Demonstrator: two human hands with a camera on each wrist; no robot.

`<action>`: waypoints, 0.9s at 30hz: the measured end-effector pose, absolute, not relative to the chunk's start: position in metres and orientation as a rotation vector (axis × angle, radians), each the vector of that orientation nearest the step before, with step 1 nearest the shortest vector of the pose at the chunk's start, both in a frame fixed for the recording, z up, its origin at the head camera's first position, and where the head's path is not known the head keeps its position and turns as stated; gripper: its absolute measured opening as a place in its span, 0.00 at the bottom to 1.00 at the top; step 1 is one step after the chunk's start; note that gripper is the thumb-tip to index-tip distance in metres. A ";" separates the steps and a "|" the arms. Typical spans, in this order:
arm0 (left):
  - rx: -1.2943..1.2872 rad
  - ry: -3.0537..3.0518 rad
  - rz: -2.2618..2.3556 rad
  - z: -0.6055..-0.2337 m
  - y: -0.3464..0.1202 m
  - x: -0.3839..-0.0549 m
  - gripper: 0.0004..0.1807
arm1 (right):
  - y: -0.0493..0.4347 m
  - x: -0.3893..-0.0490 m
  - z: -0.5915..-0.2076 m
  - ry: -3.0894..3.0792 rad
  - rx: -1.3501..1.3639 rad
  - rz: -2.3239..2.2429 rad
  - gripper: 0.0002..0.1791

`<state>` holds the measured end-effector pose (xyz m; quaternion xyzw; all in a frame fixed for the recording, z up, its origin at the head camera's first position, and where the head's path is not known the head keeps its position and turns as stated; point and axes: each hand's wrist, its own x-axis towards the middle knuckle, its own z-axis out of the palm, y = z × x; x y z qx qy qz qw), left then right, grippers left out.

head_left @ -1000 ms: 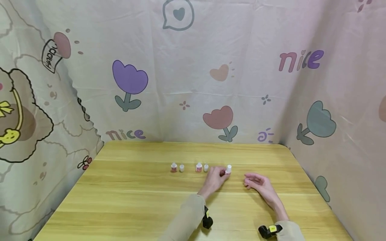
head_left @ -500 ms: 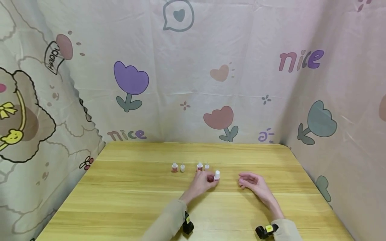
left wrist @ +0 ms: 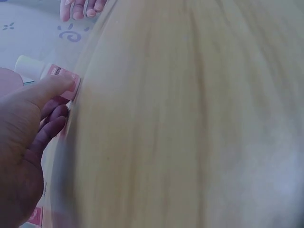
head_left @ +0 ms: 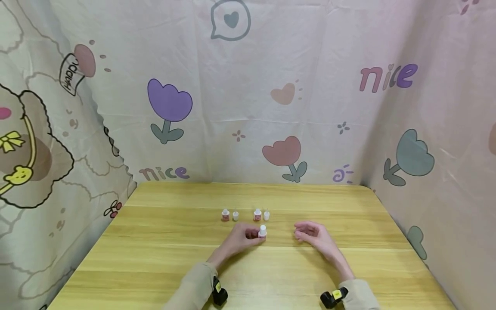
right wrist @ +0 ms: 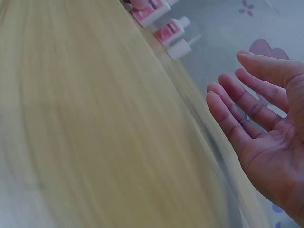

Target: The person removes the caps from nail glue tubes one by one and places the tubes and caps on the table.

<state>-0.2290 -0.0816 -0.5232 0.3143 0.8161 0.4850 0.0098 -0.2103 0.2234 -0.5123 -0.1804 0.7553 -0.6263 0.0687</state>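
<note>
A small white bottle (head_left: 262, 232) with a pink label and its white cap on is pinched in my left hand (head_left: 236, 241), near the middle of the table. In the left wrist view the thumb lies across the label of this bottle (left wrist: 56, 71). My right hand (head_left: 317, 237) is to the right of it, palm turned inward, fingers loosely bent around nothing. Behind the held bottle stands an uncapped bottle (head_left: 257, 215) with a pink label, and beside it a white cap (head_left: 266, 216) with a thin stem pointing up.
Further left, another uncapped bottle (head_left: 225, 215) and its white cap (head_left: 235, 216) form a similar pair. All stand on a wood-grain table (head_left: 174, 258). A printed cloth (head_left: 232, 107) hangs behind the table and at both sides.
My left hand has carried the capped bottle leftward and closer to me, uncovering the pair behind it. The right hand has drifted a little to the left, still holding nothing.
</note>
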 end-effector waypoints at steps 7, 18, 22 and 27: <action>0.869 2.514 1.577 -0.526 -0.082 -0.227 0.06 | 0.205 -0.210 -0.511 2.273 -0.574 -1.905 0.24; 0.778 2.456 1.645 -0.523 -0.080 -0.229 0.08 | 0.169 -0.213 -0.511 2.401 -0.678 -1.904 0.18; 0.795 2.434 1.639 -0.522 -0.079 -0.230 0.07 | 0.157 -0.213 -0.510 2.372 -0.749 -1.902 0.18; 0.834 2.400 1.642 -0.523 -0.079 -0.231 0.07 | 0.147 -0.212 -0.510 2.340 -0.784 -1.920 0.16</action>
